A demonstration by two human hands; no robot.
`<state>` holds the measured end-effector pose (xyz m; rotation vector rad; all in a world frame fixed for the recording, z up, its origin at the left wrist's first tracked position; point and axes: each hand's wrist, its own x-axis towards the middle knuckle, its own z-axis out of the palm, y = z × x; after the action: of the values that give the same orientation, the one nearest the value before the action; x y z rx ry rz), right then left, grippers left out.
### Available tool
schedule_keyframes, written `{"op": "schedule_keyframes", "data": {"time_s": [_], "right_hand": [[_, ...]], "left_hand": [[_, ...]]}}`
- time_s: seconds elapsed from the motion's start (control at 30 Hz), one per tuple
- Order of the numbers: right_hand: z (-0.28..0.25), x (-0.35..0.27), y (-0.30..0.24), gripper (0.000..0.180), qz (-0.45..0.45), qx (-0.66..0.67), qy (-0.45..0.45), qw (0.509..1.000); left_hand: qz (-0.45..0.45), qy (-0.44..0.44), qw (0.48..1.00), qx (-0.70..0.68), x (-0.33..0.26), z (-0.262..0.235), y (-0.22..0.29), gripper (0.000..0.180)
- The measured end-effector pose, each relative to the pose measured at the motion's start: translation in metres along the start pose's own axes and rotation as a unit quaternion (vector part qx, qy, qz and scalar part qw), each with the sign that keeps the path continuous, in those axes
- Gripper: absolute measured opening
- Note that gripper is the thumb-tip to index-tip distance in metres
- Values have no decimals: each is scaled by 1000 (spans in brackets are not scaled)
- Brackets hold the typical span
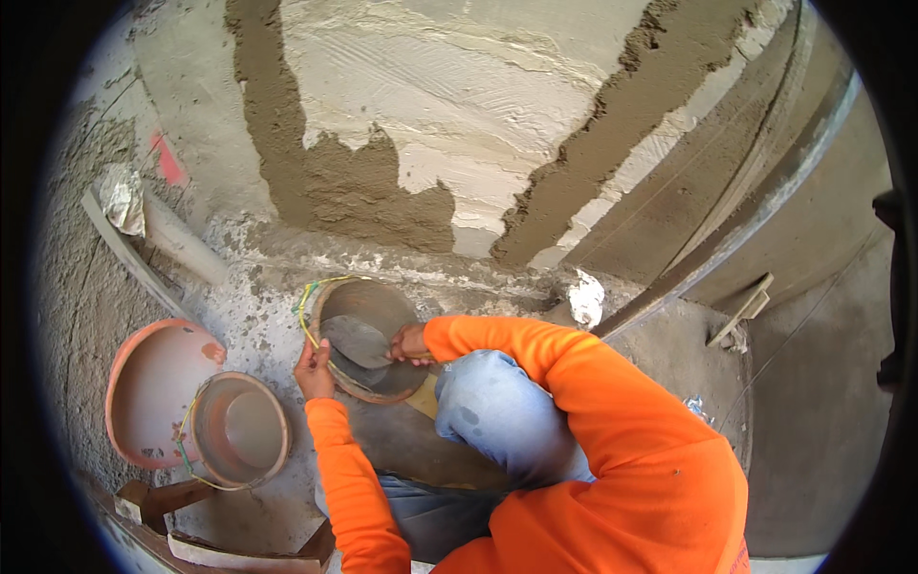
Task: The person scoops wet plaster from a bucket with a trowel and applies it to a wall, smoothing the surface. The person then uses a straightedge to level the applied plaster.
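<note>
Between my knees and the wall stands a mortar-stained bucket (387,298) with a yellow-green cord at its rim. My left hand (316,373) grips the bucket's near left rim, thumb and fingers closed on the edge. In my right hand (411,343) is the handle of a trowel (354,340), its grey blade inside the bucket. The blade hides part of the bucket's contents.
Left of me are a second bucket (279,421) with greyish liquid and a wide reddish tub (120,383). Ahead, wet mortar (359,206) partly coats the wall. A pipe (182,239) with a foil-wrapped end lies far left; wooden pieces (229,555) lie at lower left.
</note>
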<state>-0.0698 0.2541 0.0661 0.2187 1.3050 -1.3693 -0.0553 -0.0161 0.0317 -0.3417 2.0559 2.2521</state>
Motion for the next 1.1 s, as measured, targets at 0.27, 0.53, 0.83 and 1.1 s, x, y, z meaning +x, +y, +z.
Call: {"op": "schedule_keyframes", "data": {"time_s": [0.27, 0.53, 0.83, 1.1], "right_hand": [[-18, 11, 28, 32, -94, -572, 213, 786], [24, -2, 40, 20, -91, -758, 353, 541], [40, -37, 29, 25, -96, -668, 190, 713], [25, -39, 10, 32, -22, -777, 202, 596]], "left_hand": [[9, -32, 999, 25, -2, 26, -1, 43], [30, -24, 999, 14, -30, 24, 17, 40], [-32, -26, 998, 38, -41, 5, 22, 44], [-21, -52, 998, 20, -35, 22, 22, 42]]}}
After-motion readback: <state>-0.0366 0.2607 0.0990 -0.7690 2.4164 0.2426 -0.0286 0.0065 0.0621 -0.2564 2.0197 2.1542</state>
